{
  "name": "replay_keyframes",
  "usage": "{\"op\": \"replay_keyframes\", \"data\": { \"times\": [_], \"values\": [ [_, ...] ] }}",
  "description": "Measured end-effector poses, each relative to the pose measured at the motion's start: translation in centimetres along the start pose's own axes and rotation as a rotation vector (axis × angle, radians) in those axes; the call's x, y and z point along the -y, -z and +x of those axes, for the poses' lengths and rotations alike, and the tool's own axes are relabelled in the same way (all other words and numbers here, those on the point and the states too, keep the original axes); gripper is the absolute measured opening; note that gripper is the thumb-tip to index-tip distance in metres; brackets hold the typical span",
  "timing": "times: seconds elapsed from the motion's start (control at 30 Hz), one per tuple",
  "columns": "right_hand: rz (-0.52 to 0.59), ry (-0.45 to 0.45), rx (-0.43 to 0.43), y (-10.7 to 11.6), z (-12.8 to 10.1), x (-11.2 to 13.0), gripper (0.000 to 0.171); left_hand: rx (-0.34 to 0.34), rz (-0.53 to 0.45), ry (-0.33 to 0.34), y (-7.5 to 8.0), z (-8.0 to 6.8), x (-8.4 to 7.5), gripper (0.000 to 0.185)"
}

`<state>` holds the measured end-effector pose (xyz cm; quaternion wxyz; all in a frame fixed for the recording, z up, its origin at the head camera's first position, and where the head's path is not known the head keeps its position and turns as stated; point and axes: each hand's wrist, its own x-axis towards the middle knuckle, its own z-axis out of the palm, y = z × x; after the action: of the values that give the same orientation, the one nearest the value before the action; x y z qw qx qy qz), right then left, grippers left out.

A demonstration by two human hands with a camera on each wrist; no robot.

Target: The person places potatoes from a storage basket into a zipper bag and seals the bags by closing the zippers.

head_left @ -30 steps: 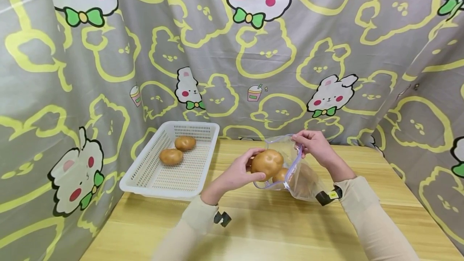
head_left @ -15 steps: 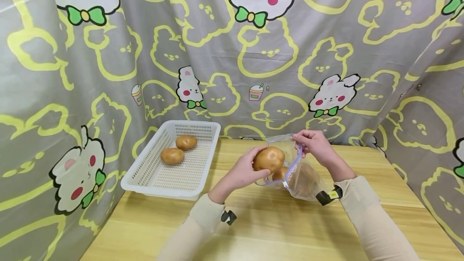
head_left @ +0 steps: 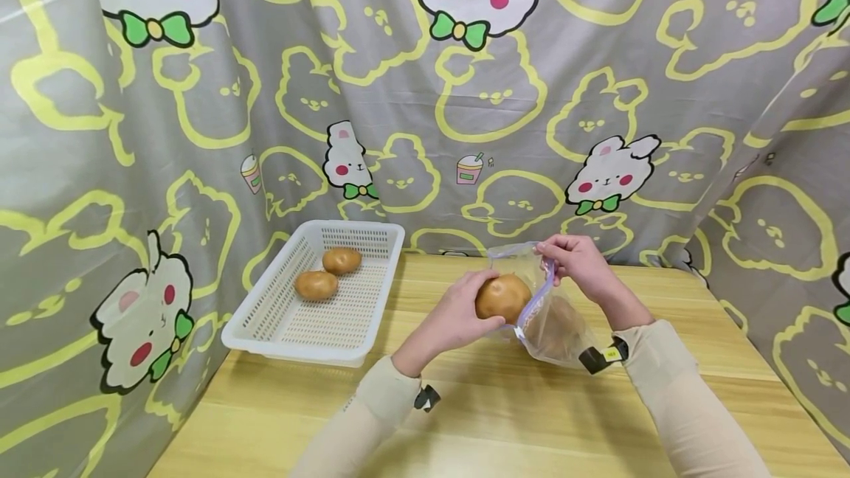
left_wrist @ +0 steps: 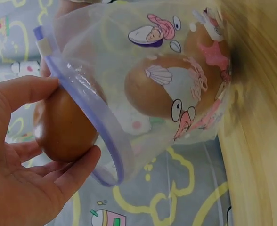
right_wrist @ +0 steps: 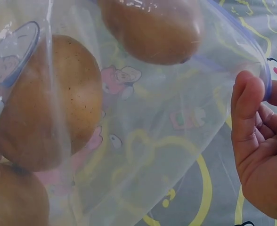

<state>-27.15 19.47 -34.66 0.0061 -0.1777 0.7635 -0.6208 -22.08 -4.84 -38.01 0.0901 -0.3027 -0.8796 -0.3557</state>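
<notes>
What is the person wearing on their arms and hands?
Both arms wear long, snug beige sleeves that end at the wrists. The left hand and right hand are bare, with no gloves. A small black device is strapped under each wrist; the right one carries a small yellow label.

A grey curtain [head_left: 425,94] printed with yellow outlines and white bow-tied cartoon animals hangs behind and wraps both sides of the pale wooden counter [head_left: 505,419]. The light is soft and even.

potato [head_left: 502,296]: brown, smooth, halfway into bag mouth | bag [head_left: 551,323]: clear, cartoon print, mouth facing 9 o'clock, potatoes inside
</notes>
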Motion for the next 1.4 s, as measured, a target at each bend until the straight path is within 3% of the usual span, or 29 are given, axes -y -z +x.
{"op": "replay_keyframes", "data": {
  "times": [0.17, 0.33, 0.5, 0.77, 0.97, 1.13, 1.23, 1.4],
  "values": [
    [0.014, 0.011, 0.005, 0.1, 0.1, 0.0, 0.025, 0.039, 0.018, -0.028, -0.2, 0.1, -0.1, 0.063],
    [0.016, 0.013, 0.009, 0.1, 0.1, 0.0, 0.024, 0.103, 0.011, -0.006, -0.3, 0.3, -0.4, 0.064],
    [0.010, 0.018, 0.008, 0.1, 0.1, 0.0, 0.024, 0.118, 0.019, 0.026, -0.9, 0.7, -0.6, 0.065],
    [0.000, 0.016, 0.001, 0.2, 0.1, 0.0, 0.025, 0.045, 0.036, 0.078, -1.3, 1.5, -0.9, 0.064],
    [-0.004, 0.014, -0.001, 0.3, 0.0, 0.1, 0.026, -0.034, 0.082, 0.050, -1.6, 1.9, -0.7, 0.060],
    [0.007, 0.007, -0.002, 0.3, 0.1, 0.3, 0.026, -0.045, 0.105, 0.021, -1.7, 2.1, -0.6, 0.060],
    [0.010, 0.002, -0.001, 0.4, 0.1, 0.3, 0.024, -0.062, 0.102, 0.002, -1.7, 2.2, -0.6, 0.056],
    [0.007, 0.001, 0.004, 0.5, 0.2, 0.3, 0.027, -0.146, 0.047, -0.033, -1.6, 2.4, -0.6, 0.046]
  ]
}}
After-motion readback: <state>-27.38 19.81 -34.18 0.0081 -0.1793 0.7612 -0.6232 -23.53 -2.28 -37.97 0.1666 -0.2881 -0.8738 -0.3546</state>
